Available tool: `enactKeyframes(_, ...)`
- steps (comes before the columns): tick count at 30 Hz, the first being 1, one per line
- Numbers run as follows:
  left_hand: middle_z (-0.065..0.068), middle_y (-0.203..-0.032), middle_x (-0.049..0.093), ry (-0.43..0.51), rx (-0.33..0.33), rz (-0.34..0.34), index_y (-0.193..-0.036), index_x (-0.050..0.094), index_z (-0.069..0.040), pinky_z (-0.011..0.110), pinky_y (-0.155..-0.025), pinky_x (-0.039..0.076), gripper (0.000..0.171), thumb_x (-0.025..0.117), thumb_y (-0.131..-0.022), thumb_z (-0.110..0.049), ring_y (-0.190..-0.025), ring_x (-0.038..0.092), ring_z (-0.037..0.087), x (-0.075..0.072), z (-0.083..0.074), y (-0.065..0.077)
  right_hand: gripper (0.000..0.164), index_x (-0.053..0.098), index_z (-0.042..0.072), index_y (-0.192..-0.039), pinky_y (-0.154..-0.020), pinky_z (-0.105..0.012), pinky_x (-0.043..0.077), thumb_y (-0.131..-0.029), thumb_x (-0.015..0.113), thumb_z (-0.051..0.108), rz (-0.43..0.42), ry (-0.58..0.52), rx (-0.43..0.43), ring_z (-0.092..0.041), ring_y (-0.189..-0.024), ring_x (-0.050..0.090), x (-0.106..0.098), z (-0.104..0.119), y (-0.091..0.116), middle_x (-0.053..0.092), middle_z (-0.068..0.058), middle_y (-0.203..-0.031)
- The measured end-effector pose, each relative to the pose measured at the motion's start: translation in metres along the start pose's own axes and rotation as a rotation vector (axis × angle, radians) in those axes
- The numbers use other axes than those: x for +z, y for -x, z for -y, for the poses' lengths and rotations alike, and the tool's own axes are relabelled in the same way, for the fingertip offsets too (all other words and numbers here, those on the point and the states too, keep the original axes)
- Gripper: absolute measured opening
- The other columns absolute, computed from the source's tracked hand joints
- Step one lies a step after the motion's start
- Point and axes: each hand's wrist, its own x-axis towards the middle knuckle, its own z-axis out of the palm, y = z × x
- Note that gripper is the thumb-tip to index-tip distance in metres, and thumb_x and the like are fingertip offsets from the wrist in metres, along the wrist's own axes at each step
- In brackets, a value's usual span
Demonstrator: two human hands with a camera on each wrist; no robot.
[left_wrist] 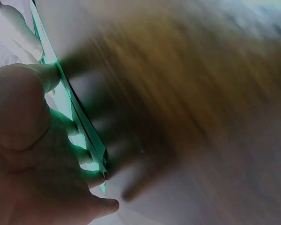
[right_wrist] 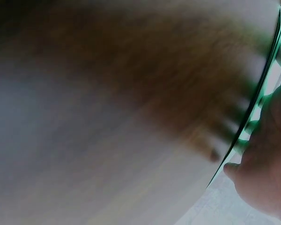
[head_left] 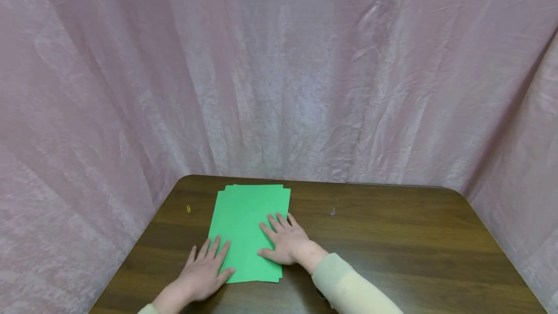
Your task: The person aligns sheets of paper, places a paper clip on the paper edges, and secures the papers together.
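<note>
Several green sheets of paper point(head_left: 246, 227) lie stacked on the wooden table, their corners slightly out of line. My left hand point(head_left: 201, 273) rests with spread fingers on the stack's lower left edge, the thumb at the bottom. On the right side my right hand point(head_left: 285, 243) lies over the paper's edge, fingers spread, its little finger just past the border. From the left wrist view, the left hand point(left_wrist: 28, 136) shows its palm side, with fingertips along the green sheet edges point(left_wrist: 86, 124). The right wrist view has the right hand point(right_wrist: 267, 150) along the opposite edge.
A small yellow paper clip point(head_left: 189, 209) lies on the table left of the stack. The dark wooden table point(head_left: 392, 241) extends to the right, with a small pale mark point(head_left: 333, 211) on it. Pink curtains point(head_left: 279, 71) hang behind the table and at both sides.
</note>
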Motion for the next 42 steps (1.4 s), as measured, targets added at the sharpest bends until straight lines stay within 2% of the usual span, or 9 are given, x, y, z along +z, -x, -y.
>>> enactKeyframes(15,0.024,-0.164,0.026,-0.020,0.018,-0.022,-0.158,0.038,-0.007,0.074,-0.113,0.015,0.073,0.050,-0.104,-0.055,-0.149,0.022,0.049,0.000,-0.021,-0.003,0.082,0.018,0.031,-0.165,-0.125,-0.051,0.005,-0.098,0.028,0.078,-0.013,-0.001,-0.006,-0.027,-0.157,0.009,0.001,-0.014,0.017,0.013,-0.002,-0.171)
enactKeyframes(25,0.025,-0.163,0.028,-0.032,0.037,-0.033,-0.157,0.039,-0.007,0.072,-0.114,0.017,0.073,0.052,-0.104,-0.054,-0.148,0.024,0.050,0.000,-0.035,-0.007,0.082,0.021,0.027,-0.165,-0.125,-0.044,0.014,-0.099,0.031,0.076,-0.027,-0.019,-0.006,-0.029,-0.156,0.010,-0.001,-0.022,0.030,0.014,-0.005,-0.171)
enactKeyframes(31,0.026,-0.161,0.031,-0.047,0.080,-0.080,-0.156,0.041,-0.005,0.072,-0.114,0.017,0.075,0.047,-0.104,-0.059,-0.147,0.026,0.051,0.014,-0.034,-0.016,0.083,0.021,0.026,-0.165,-0.124,-0.044,0.018,-0.099,0.029,0.076,-0.041,-0.005,-0.008,-0.030,-0.156,0.011,0.003,-0.031,0.037,0.014,-0.006,-0.171)
enactKeyframes(35,0.026,-0.160,0.033,-0.089,0.112,-0.120,-0.155,0.042,-0.005,0.067,-0.116,0.021,0.077,0.043,-0.104,-0.062,-0.146,0.029,0.050,0.023,-0.035,-0.021,0.084,0.021,0.026,-0.165,-0.124,-0.044,0.019,-0.099,0.026,0.077,-0.049,0.009,-0.011,-0.030,-0.156,0.012,0.004,-0.036,0.042,0.014,-0.006,-0.171)
enactKeyframes(42,0.032,-0.158,0.031,-0.035,0.135,-0.071,-0.152,0.043,0.003,0.061,-0.116,0.027,0.074,0.052,-0.104,-0.053,-0.147,0.028,0.049,0.010,-0.054,-0.019,0.083,0.024,0.024,-0.165,-0.123,-0.045,0.021,-0.100,0.031,0.075,-0.061,-0.011,-0.021,-0.032,-0.155,0.014,0.003,-0.043,0.052,0.016,-0.008,-0.170)
